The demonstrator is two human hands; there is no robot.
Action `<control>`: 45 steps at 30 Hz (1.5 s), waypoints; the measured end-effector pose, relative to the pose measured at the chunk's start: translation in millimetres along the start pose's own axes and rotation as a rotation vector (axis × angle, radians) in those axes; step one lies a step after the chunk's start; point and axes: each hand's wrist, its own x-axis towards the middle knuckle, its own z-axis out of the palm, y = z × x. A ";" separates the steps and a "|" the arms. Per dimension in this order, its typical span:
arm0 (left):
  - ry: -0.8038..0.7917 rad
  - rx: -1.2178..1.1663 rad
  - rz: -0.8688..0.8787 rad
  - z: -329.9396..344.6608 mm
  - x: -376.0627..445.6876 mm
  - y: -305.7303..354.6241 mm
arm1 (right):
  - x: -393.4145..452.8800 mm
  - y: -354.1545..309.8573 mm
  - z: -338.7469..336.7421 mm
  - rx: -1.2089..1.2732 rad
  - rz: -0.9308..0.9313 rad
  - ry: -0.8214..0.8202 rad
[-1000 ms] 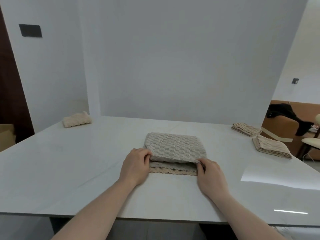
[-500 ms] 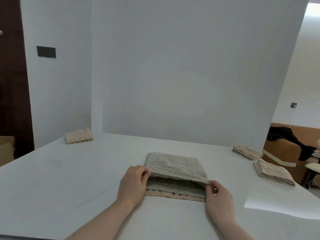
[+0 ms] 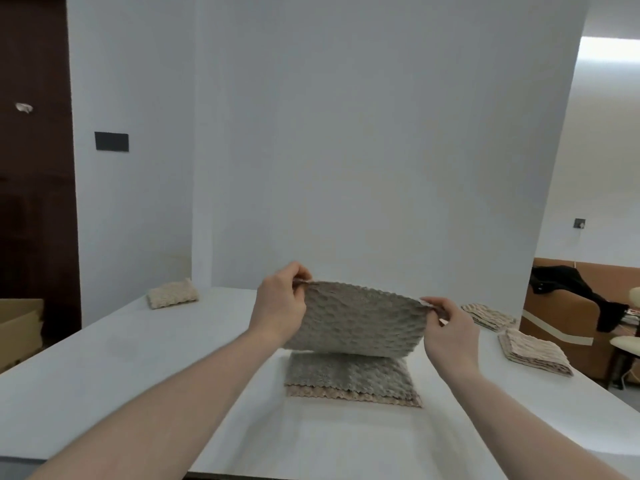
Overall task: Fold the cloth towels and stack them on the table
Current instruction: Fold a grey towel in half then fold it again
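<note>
Spreading wide and smooth, the white worktop (image 3: 104, 375) carries a flat pile of knobbly grey-beige towels (image 3: 349, 379). Above the pile hangs a bumpy grey towel (image 3: 356, 320) with zigzag edges, its top corners pinched by the left hand (image 3: 280, 306) and right hand (image 3: 450, 330), each grip closed on cloth.

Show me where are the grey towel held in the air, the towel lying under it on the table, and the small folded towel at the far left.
lifted grey towel (image 3: 360, 320), head view, middle of its hanging face
towel on the table (image 3: 349, 374), head view, its top surface
far-left folded towel (image 3: 172, 293), head view, centre of its top
</note>
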 end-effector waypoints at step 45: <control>-0.231 0.303 -0.358 24.4 -22.4 -59.4 | -5.3 65.5 27.5 -0.225 0.084 -0.203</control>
